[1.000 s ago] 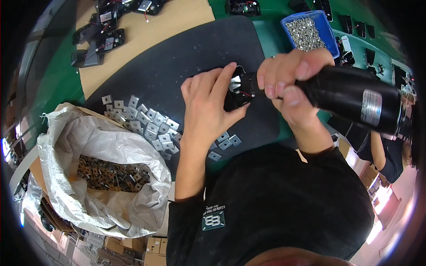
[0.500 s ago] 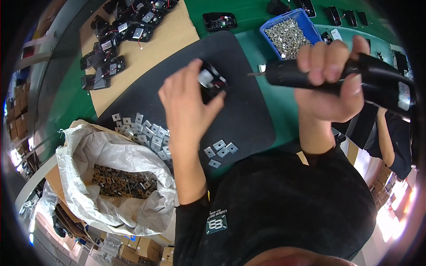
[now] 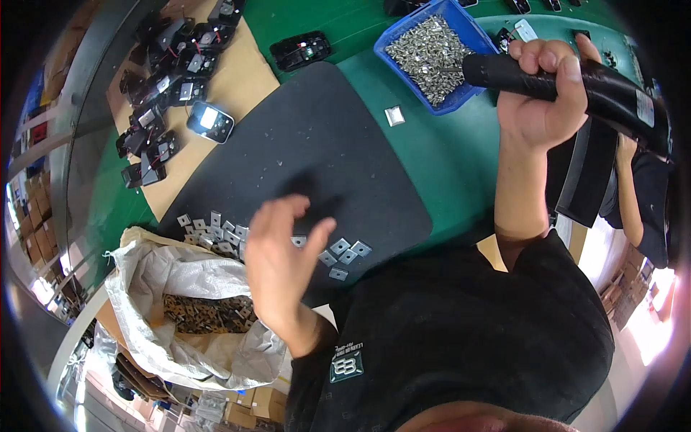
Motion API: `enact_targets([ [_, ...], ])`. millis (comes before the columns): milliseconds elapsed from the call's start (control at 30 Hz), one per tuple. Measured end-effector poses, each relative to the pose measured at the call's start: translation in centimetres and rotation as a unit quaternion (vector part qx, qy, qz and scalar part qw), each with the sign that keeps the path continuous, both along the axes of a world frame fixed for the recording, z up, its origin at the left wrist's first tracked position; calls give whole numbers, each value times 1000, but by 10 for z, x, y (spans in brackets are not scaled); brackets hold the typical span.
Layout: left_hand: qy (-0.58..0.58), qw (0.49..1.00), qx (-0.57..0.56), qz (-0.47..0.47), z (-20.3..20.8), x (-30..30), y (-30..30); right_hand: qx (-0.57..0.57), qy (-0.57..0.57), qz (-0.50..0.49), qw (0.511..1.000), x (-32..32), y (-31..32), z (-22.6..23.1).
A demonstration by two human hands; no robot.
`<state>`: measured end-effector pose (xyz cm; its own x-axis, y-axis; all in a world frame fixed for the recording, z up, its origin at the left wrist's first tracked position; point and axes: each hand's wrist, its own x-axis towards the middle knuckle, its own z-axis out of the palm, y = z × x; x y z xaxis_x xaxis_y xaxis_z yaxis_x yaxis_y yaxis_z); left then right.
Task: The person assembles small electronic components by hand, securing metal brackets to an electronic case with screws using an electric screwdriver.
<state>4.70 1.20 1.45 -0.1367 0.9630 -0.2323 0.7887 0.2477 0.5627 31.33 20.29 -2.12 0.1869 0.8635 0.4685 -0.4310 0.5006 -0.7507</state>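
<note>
My left hand (image 3: 281, 263) hovers with fingers spread over the small square metal plates (image 3: 216, 230) scattered along the near edge of the black mat (image 3: 309, 158); it holds nothing. My right hand (image 3: 540, 93) is raised at the upper right, wrapped around a black electric screwdriver (image 3: 576, 75) whose tip end points toward the blue bin. A black assembled part with a pale face (image 3: 210, 121) lies on the brown board at the mat's far left corner.
A blue bin of screws (image 3: 432, 50) stands at the back. Several black parts (image 3: 162, 79) are piled on a brown board (image 3: 237, 72) at left. A white woven sack of metal pieces (image 3: 194, 309) sits open at lower left. Another person's arm (image 3: 633, 187) shows at right.
My left hand let go of the black part, which now lies on the brown board, and came back toward the metal plates. My right hand lifted the screwdriver up and away to the right.
</note>
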Motion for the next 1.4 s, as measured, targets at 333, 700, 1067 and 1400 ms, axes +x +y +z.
enact_targets([
  [333,64,993,-92,-27,-14,20,-53,-38,8,-60,997,-59,3,13],
  [700,13,995,85,50,-8,-7,26,13,9,15,1000,-10,13,-1],
  [1067,99,960,224,137,-66,-4,144,23,-35,31,999,-17,-12,10],
  [1400,2,952,253,173,-52,-33,127,16,21,59,998,-3,-5,5],
])
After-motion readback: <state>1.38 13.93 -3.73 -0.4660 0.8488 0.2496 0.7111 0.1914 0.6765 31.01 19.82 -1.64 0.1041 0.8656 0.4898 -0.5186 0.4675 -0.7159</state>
